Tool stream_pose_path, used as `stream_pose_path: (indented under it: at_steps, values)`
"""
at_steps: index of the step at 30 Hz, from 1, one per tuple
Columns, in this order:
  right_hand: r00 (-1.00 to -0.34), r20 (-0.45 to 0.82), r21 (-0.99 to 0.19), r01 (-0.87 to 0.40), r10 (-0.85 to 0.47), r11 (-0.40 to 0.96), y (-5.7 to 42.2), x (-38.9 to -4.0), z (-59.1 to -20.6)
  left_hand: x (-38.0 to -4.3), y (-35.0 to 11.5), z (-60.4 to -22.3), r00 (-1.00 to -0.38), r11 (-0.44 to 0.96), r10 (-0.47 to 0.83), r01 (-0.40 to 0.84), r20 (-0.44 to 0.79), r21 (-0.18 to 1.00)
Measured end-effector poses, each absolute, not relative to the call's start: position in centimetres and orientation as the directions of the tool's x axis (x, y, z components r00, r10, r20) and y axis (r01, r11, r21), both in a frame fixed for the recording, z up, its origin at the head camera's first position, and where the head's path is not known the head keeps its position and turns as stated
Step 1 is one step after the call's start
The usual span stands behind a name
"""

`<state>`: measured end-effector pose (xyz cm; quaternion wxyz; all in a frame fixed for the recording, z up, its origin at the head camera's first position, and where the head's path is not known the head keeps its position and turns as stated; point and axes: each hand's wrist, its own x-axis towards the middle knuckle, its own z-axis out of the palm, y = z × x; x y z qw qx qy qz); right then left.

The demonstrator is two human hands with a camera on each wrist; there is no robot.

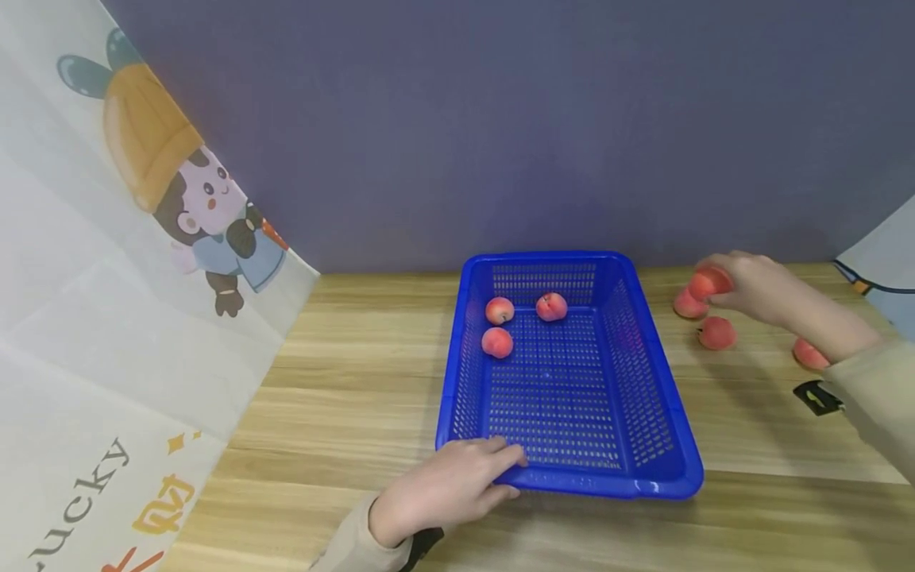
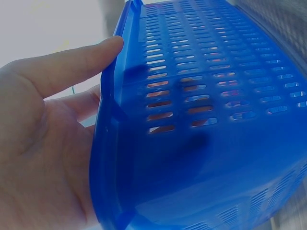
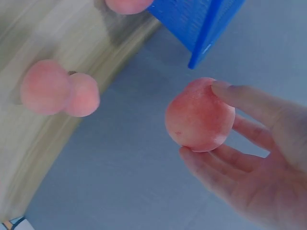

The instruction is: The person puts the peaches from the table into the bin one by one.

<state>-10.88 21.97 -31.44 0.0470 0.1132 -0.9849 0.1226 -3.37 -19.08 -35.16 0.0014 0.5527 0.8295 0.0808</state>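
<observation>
My right hand holds a pinkish-red peach between thumb and fingers, above the table to the right of a blue plastic basket. Below it on the table lie a peach and another peach, with a third peach partly hidden by the right forearm. At the basket's near left corner, my left hand grips the rim, its thumb on one side and fingers on the other. Inside the basket, three peaches sit toward the far end.
A light wood-grain table carries everything. Behind it rises a grey-blue panel, and a white sheet with cartoon print stands on the left. At the far right, a dark cable runs along a pale panel.
</observation>
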Motion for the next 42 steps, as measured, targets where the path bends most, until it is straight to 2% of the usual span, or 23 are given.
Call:
stream_pose_path:
  at_steps: [12, 21, 28, 37, 42]
  values:
    - [-0.963, 0.132, -0.250, -0.261, -0.234, 0.932, 18.4, -13.2, -28.6, -3.4, -19.1, -35.2, -0.391, 0.377, 0.916, 0.915, 0.085, 0.142]
    - [-0.948, 0.138, -0.217, -0.311, -0.287, 0.925, 15.2, -14.5, -27.2, -3.4, -19.1, -35.2, -0.399, 0.385, 0.913, 0.912, 0.087, 0.145]
    - [-0.933, 0.130, -0.186, -0.357, -0.337, 0.916, 13.5, -15.8, -27.3, -3.4, -19.1, -35.3, -0.406, 0.391, 0.910, 0.907, 0.078, 0.154]
    - [-0.944, 0.049, -0.201, -0.329, -0.325, 0.923, 10.9, -16.9, -27.8, -3.4, -18.9, -35.1, -0.410, 0.396, 0.910, 0.904, 0.064, 0.163]
    - [-0.931, 0.047, -0.184, -0.364, -0.362, 0.913, 9.5, -17.1, -28.4, -3.4, -18.8, -35.2, -0.413, 0.399, 0.909, 0.900, 0.051, 0.174]
